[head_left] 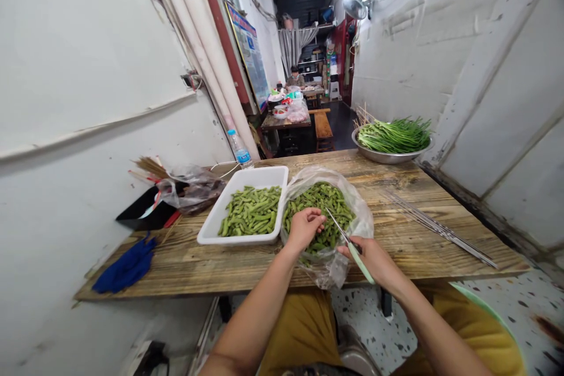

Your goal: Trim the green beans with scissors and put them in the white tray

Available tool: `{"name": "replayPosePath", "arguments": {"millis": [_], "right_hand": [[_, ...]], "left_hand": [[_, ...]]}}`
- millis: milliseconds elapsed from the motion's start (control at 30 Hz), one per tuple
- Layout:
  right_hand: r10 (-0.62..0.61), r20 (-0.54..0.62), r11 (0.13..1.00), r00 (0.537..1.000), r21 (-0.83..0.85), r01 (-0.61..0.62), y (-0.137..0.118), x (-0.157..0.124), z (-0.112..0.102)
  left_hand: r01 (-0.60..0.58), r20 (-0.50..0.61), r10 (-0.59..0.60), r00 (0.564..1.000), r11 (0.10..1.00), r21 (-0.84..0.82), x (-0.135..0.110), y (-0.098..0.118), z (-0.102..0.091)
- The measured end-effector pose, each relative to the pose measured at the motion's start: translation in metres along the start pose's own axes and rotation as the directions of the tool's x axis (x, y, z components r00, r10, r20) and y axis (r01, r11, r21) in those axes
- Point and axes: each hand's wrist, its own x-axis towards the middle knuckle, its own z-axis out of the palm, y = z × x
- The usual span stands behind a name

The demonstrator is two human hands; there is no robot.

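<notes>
My right hand (pixel 372 257) grips a pair of scissors (pixel 362 265) with pale green handles; the slim metal blades point up and left over a clear plastic bag (pixel 362 191). The bag stands open on the table and is full of green bean pods (pixel 324 191). Just left of the blade tips is my left hand (pixel 304 228), above the pods with its fingers curled together. Whatever those fingers may hold is too small to make out. Against the bag's left side rests a white plastic tray (pixel 206 234) with more green pods (pixel 253 208) in it.
On the wooden table (pixel 409 235) lie metal skewers (pixel 440 226) at right and a blue cloth (pixel 126 264) at left. A metal bowl (pixel 392 157) of long greens (pixel 394 135), a water bottle (pixel 240 150) and a black box (pixel 143 208) stand farther back. A person (pixel 295 77) sits far behind.
</notes>
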Motion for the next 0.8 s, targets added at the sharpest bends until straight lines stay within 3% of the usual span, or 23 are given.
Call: {"name": "replayPosePath", "arguments": {"millis": [167, 300, 500, 800], "right_hand": [[-0.053, 0.019, 0.984, 0.998, 0.169, 0.049, 0.001, -0.009, -0.002], [-0.044, 0.022, 0.981, 0.999, 0.19, 0.039, -0.005, -0.014, -0.003], [-0.055, -0.01, 0.987, 0.998, 0.148, 0.056, -0.009, -0.012, -0.005], [-0.029, -0.028, 0.995, 0.999, 0.095, 0.031, -0.007, -0.01, 0.0]], "left_hand": [[0.125, 0.013, -0.132, 0.991, 0.899, -0.42, -0.003, 0.01, 0.006], [0.22, 0.065, -0.227, 0.972, 0.769, -0.6, -0.005, 0.015, 0.012], [0.28, 0.096, -0.286, 0.953, 0.724, -0.631, -0.012, 0.016, 0.022], [0.215, 0.058, -0.225, 0.973, 0.782, -0.585, -0.014, 0.012, 0.022]]}}
